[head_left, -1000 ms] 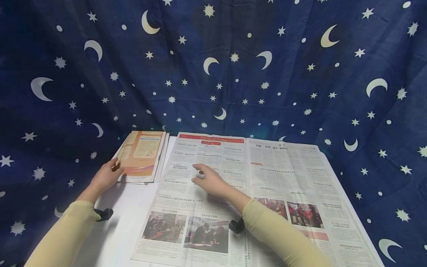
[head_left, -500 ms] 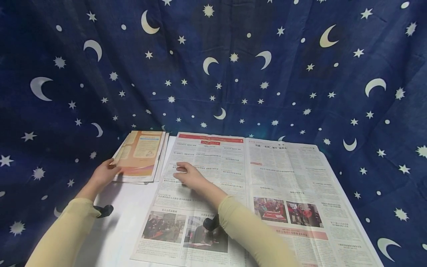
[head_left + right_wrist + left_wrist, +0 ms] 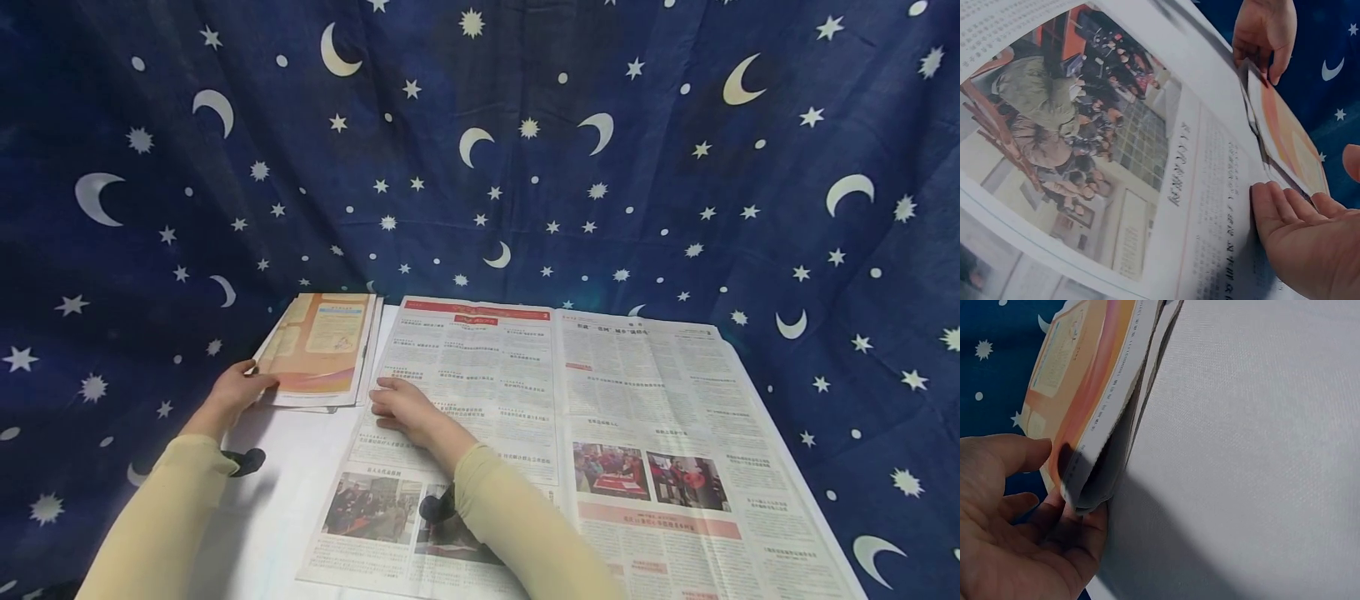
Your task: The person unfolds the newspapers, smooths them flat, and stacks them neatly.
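A stack of folded newspapers (image 3: 318, 350) with an orange printed top sheet lies at the left of the white table. My left hand (image 3: 234, 395) grips its near left corner; in the left wrist view the thumb is above and the fingers (image 3: 1088, 534) are curled underneath, with that corner slightly lifted. My right hand (image 3: 408, 414) hovers over the left edge of an open newspaper (image 3: 517, 383), close to the stack's right side. In the right wrist view its fingers (image 3: 1282, 203) are extended beside the stack and hold nothing.
The open newspaper spreads over the middle and right of the table, with printed photos on its pages. A strip of white tabletop (image 3: 288, 467) shows in front of the stack. Behind everything hangs a dark blue curtain (image 3: 420, 150) with moons and stars.
My right hand has moved left across the open newspaper toward the stack, its fingers straightening. The left hand has stayed at the stack's near left corner.
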### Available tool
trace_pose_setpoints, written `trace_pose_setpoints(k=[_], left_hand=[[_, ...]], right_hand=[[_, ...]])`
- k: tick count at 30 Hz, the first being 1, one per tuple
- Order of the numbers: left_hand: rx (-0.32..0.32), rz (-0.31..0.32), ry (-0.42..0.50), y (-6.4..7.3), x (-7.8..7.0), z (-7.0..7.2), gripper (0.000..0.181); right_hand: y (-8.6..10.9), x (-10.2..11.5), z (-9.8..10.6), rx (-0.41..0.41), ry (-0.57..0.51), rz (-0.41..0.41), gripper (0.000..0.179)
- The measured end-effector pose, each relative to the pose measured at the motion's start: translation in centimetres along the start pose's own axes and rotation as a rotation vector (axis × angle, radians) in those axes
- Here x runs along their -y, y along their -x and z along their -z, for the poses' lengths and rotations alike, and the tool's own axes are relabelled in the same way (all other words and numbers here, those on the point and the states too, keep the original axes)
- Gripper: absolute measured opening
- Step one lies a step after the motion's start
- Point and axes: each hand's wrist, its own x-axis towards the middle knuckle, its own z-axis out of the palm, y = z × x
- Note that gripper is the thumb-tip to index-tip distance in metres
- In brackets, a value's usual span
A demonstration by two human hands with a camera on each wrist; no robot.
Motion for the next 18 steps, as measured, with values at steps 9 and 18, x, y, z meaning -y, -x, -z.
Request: trace_pose_setpoints(k=[9, 18], left_hand=[[-0.026, 0.028, -0.051, 0.02, -0.38, -0.31, 0.069], [0.087, 0.081, 0.138, 0.08, -0.40, -0.80, 0.066]], right_hand=[[-0.12, -0.66, -0.15, -0.005, 0.030, 0.012, 0.058], [-0.11, -0.87, -0.08, 0.008, 0.037, 0.022, 0.056]])
